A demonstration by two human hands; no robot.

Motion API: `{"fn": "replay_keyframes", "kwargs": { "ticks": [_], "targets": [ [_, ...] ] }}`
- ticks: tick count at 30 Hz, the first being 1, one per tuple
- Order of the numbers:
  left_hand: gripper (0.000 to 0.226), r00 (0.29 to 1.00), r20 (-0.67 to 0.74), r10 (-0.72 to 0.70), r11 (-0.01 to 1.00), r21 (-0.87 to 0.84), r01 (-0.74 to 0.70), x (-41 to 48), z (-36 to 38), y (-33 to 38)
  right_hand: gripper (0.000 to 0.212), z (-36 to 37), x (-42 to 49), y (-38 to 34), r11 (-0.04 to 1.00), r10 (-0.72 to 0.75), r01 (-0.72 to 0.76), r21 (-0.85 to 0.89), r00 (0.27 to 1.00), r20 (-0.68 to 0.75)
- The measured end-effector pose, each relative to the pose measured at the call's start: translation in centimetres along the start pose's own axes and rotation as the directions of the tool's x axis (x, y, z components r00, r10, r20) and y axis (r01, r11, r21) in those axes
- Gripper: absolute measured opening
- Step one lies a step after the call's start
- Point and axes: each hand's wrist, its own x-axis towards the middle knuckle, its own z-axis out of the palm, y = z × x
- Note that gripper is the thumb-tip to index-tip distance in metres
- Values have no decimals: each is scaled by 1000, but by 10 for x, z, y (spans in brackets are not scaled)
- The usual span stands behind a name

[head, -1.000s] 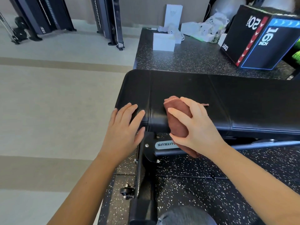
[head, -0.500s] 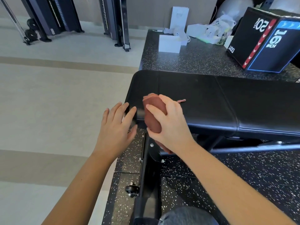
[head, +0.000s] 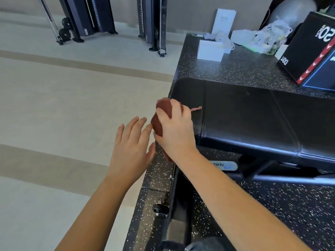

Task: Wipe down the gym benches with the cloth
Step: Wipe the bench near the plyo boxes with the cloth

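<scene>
Head view: right hand (head: 176, 129) curled round bunched cloth (head: 162, 115) at bench (head: 253, 120) pad's 9 o'clock end. Pad's long axis runs toward 3 o'clock from the grip. Empty left hand (head: 131, 145) spread, just beside cloth at 8 o'clock.

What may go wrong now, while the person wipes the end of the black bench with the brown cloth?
1. The right hand grips the cloth bunched up at the very end of the bench, so it may slide off the edge and clean only a narrow strip.
2. The left hand hovers open beside the bench and does not rest on it; a hard push might shift the bench, which has a small wheel below.
</scene>
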Motion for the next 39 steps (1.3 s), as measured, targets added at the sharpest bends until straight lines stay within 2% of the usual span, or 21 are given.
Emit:
{"fn": "replay_keyframes", "kwargs": {
  "ticks": [3, 6, 10, 13, 26, 35, 39],
  "targets": [
    [37, 1000, -20, -12, 1000, 23, 12, -7, -7, -7, 55, 2, 0, -2, 995, 15, -13, -96, 1000, 27],
    [37, 999, -41, -26, 1000, 13, 27, -11, -11, -3, 58, -8, -9, 10, 996, -41, 42, -80, 999, 19],
    [36, 998, -58, 1, 998, -57, -4, -6, -9, 18, 58, -33, -32, 40, 999, -40, 39, -30, 998, -40],
    [35, 997, -67, 37, 992, -115, -45, 5, -3, 42, 57, -52, -47, 71, 999, -32, 32, 3, 999, -12],
    [39, 979, 52, 196, 949, -264, -175, 47, 25, 179, 58, -127, -106, 197, 996, 83, -85, 25, 993, 86],
    [40, 974, 39, 224, 925, -323, -200, 71, 49, 288, 53, -178, -153, 297, 984, 169, -171, 47, 985, 45],
    [39, 974, 69, 215, 916, -360, -177, 85, 57, 328, 51, -190, -157, 314, 986, 152, -156, 54, 986, 68]
  ]
}}
